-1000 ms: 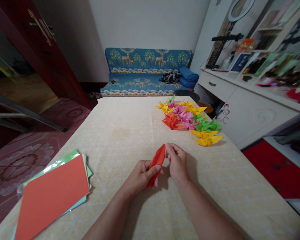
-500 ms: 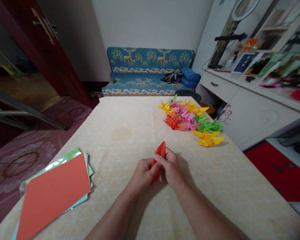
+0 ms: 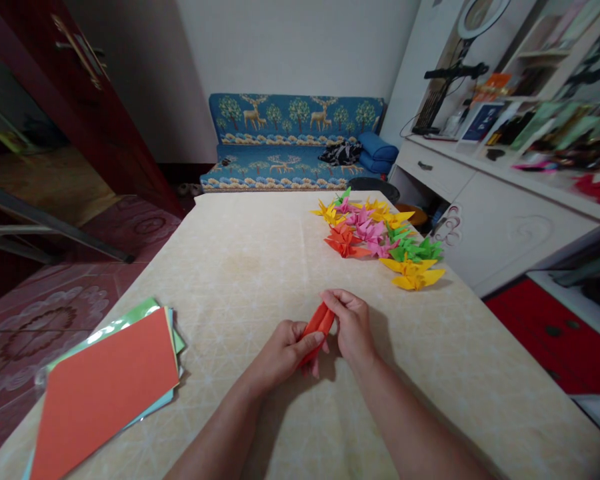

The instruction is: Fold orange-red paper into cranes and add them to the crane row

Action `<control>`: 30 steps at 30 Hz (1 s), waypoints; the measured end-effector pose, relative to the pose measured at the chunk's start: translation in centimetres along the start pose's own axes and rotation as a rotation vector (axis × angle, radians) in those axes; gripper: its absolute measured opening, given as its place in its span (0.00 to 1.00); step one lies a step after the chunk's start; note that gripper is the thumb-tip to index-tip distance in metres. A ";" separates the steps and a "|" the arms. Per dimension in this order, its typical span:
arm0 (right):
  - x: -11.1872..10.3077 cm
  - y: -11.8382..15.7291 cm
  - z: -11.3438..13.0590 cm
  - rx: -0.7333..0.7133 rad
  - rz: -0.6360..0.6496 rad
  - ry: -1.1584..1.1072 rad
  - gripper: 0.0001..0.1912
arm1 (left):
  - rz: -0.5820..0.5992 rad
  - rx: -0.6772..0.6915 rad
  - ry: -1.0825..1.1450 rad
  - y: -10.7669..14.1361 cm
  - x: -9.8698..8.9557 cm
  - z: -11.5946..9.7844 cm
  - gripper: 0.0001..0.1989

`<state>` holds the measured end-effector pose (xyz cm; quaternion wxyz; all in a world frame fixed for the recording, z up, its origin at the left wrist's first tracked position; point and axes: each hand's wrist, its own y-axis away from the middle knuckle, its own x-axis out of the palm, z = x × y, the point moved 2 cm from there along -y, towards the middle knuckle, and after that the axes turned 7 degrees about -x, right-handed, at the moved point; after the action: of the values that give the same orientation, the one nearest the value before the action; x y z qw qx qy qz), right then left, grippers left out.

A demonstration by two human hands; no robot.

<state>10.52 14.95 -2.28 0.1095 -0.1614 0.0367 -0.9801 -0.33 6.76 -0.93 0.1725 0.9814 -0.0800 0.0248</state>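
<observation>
A narrow folded piece of red paper [image 3: 318, 324] is held between my two hands over the near middle of the table. My left hand [image 3: 291, 348] is closed on its lower part, the thumb lying across the top and the fingers beneath. At the upper tip, my right hand [image 3: 351, 321] pinches the paper between thumb and fingers. Part of the lower end is covered by the left hand. Beyond my hands, toward the right, lies a group of folded paper cranes in several colours, among them a red one [image 3: 346, 240] and a yellow one [image 3: 413, 273].
A stack of coloured paper sheets with a red sheet [image 3: 107, 393] on top lies at the table's left edge. The table [image 3: 240, 293] has a pale patterned cover. A blue sofa [image 3: 295, 157] stands behind it, and a white cabinet [image 3: 510, 220] on the right.
My right hand has slid up from the paper's middle to its upper tip. The paper has tilted further right, while my left hand keeps its hold lower down.
</observation>
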 end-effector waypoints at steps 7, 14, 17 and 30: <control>-0.2 -0.4 0.4 -0.012 -0.146 -0.076 0.17 | -0.052 0.013 0.062 -0.4 0.1 0.2 0.21; 1.1 1.2 -0.1 0.097 0.127 0.118 0.18 | -0.083 0.065 0.070 -0.5 -0.1 0.3 0.21; 0.8 0.8 -0.3 0.035 0.037 0.069 0.19 | -0.032 0.042 0.075 -0.3 -0.1 0.1 0.21; -0.1 0.1 0.4 0.145 0.234 0.173 0.13 | -0.669 0.160 0.232 0.2 -5.0 -0.3 0.16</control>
<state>10.74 14.86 -1.93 0.2307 -0.0626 -0.0061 -0.9710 -5.31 7.46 -0.98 0.1018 0.9543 0.2678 0.0846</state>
